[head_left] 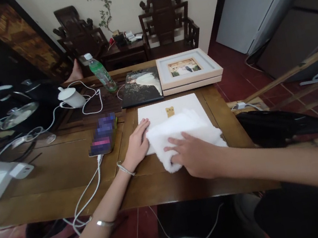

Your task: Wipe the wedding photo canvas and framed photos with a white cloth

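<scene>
On board (152, 114): left hand (138, 141) flat; right (198, 155) pressing cloth (176, 128)

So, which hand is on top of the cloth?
The right hand, its fingers spread on the cloth; the left hand lies beside it, at the panel's left edge.

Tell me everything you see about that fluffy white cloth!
The white cloth looks soft and fuzzy, like towelling. It seems folded over and rumpled, with uneven edges. It lies on the flat white panel, covering much of its nearer part and reaching past its near edge over the wooden table. The right hand is on top, fingers spread. The left hand is just beside it; whether they touch is unclear.
</scene>
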A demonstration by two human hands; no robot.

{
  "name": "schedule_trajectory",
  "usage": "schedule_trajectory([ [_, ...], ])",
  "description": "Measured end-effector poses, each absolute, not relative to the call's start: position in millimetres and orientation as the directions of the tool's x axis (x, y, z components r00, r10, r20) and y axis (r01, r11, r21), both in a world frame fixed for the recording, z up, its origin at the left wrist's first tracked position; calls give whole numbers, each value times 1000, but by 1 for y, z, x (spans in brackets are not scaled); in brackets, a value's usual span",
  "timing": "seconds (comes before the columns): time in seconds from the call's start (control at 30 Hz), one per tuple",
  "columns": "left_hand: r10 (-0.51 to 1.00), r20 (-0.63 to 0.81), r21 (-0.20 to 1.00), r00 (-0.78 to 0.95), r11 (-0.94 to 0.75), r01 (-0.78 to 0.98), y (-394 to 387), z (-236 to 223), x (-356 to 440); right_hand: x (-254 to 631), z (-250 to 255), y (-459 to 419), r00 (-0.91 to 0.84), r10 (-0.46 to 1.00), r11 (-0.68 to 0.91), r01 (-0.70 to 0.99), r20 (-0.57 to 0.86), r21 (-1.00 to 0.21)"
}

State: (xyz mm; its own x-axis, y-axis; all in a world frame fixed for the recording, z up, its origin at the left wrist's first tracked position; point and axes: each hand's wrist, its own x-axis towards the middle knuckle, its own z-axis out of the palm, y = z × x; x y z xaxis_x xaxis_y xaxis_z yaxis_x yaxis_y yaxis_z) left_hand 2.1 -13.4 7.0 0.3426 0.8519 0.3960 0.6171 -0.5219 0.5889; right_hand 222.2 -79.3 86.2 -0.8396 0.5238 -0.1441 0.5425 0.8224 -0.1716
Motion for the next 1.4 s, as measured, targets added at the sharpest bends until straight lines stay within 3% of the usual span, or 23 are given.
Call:
schedule_trajectory([
  [0.33,864,394,591,313,-499,634,-14,7,4,233,78,23,-681,732,678,724,30,-128],
  [0.57,870,378,599,315,-490,634,-15,9,5,245,71,8,-641,767,634,760,-3,-142],
  [0.93,868,379,582,321,-493,647,-15,9,4,241,80,-84,-798,588,763,602,-133,-235],
  [1.2,868,385,569,314,-491,660,-15,8,5,249,74,-36,-760,649,749,627,45,-216],
  [1.4,863,376,563,336,-501,657,-16,10,6,249,64,-12,-741,666,736,634,83,-238],
])
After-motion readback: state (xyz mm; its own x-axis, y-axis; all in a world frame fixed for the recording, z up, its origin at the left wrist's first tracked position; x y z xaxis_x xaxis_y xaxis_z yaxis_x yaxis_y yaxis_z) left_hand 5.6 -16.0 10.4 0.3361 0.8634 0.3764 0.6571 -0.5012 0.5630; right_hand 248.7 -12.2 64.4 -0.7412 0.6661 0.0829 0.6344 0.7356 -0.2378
